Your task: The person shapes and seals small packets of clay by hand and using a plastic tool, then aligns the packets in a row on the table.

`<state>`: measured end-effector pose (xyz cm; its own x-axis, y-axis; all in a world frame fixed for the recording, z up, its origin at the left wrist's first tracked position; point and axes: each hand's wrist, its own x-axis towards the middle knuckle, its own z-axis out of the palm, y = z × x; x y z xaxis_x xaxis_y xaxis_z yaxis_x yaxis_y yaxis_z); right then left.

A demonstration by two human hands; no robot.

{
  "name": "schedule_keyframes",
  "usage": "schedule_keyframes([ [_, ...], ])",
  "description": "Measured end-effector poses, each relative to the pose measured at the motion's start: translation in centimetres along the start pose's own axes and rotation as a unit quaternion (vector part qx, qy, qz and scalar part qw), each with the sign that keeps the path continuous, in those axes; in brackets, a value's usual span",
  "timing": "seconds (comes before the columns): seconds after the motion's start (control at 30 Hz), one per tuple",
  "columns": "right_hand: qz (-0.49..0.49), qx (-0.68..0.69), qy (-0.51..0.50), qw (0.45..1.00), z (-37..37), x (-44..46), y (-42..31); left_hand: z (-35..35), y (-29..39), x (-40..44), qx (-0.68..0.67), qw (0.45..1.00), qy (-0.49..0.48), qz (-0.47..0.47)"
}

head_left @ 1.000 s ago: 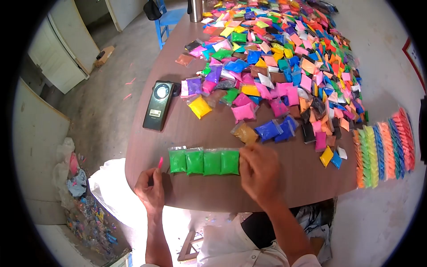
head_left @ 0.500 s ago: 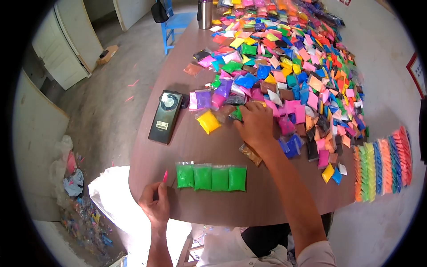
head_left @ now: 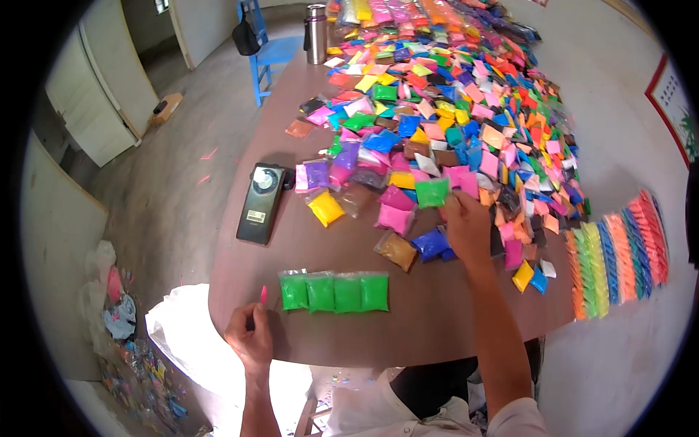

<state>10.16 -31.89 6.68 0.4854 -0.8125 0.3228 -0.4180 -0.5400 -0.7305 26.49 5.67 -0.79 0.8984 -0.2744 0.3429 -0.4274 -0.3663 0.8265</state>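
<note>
My right hand pinches a small green packet by its edge, lifted at the near side of a big heap of colored packets. At the table's left front, my left hand is closed on a thin pink pointed piece, whose kind I cannot make out. Between the hands, a row of several green packets lies flat, edges touching or overlapping. A brown packet, a blue packet and a yellow packet lie loose between row and heap.
A dark phone-like device lies on the table's left side. A steel flask stands at the back. Rows of colored packets sit at the right edge. A blue chair and a white bag are left of the table.
My right hand has come out of the heap, moving right and nearer to me, with a green packet in its fingers. My left hand has stayed almost still. The camera view has shifted slightly.
</note>
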Motion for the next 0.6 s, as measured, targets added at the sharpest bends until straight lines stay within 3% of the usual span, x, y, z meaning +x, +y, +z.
schedule_keyframes([
  [0.03, 0.004, -0.002, 0.007, 1.000, -1.1, -1.6, 0.6, 0.1, -0.1, 0.0, -0.003, 1.000, -0.006, 0.005],
  [0.1, 0.113, 0.167, 0.002, 0.979, -3.2, -5.6, 1.7, 0.3, -0.5, -0.1, -0.015, 0.999, 0.008, 0.028],
  [0.2, 0.204, 0.232, -0.005, 0.951, -5.4, -11.6, 2.9, 0.2, -0.7, -0.2, -0.007, 1.000, -0.007, 0.020],
  [0.33, 0.221, 0.187, 0.017, 0.957, -6.8, -17.2, 5.7, 0.4, -1.4, -0.3, 0.009, 0.999, -0.008, 0.030],
  [0.6, 0.247, 0.241, 0.038, 0.938, -10.8, -22.0, 5.6, 0.5, -2.2, 0.0, 0.012, 0.996, 0.009, 0.086],
])
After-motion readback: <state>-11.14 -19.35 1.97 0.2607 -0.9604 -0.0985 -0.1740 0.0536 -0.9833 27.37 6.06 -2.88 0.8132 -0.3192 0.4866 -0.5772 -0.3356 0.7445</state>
